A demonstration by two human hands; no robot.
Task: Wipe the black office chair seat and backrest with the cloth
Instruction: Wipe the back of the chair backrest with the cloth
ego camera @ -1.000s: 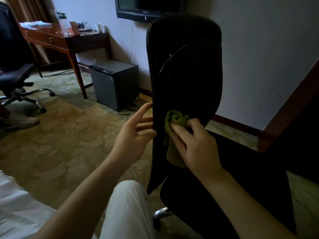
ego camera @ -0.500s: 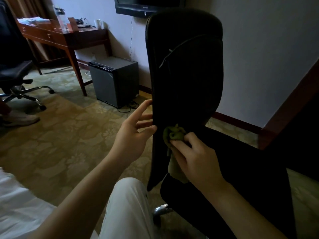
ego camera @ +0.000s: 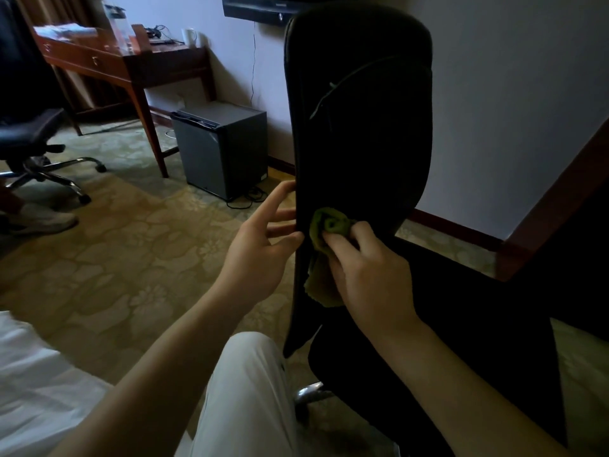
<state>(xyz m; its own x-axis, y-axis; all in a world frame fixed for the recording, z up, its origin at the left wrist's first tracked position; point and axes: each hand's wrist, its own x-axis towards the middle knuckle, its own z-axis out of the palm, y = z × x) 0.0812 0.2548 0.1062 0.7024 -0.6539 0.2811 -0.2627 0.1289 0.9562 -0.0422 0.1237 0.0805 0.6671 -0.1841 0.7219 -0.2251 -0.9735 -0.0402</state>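
1. While the right hand [ego camera: 369, 275] grips the green cloth [ego camera: 329, 225], bunched under its curled fingers, it presses the wad against the lower part of the black backrest [ego camera: 359, 110], just right of the frame's centre.
2. Part of the cloth rolls up above the fingertips, and a loose tail hangs below the palm, lying against the backrest.
3. The left hand [ego camera: 257, 255] sits just left of centre, fingers spread and nearly straight, holding nothing; its fingertips touch the backrest's left edge, beside the cloth.
4. The backrest stands upright and fills the upper middle of the frame, with a thin seam line crossing its upper half.
5. The seat [ego camera: 461, 331] spreads dark across the lower right, beyond the right forearm; its detail is lost in shadow.
6. A white trouser leg [ego camera: 250, 390] lies at lower centre between the two forearms, with a chrome piece of the chair base [ego camera: 309, 390] just to its right.
7. At upper left stands a wooden desk [ego camera: 131, 64] carrying a white mug [ego camera: 189, 37]; a grey mini fridge [ego camera: 224, 150] sits on the patterned carpet [ego camera: 115, 258] to its right, under a wall-mounted TV [ego camera: 263, 11].
8. A second black chair [ego camera: 29, 133] shows at the left edge, with a pale shoe [ego camera: 43, 219] just below it
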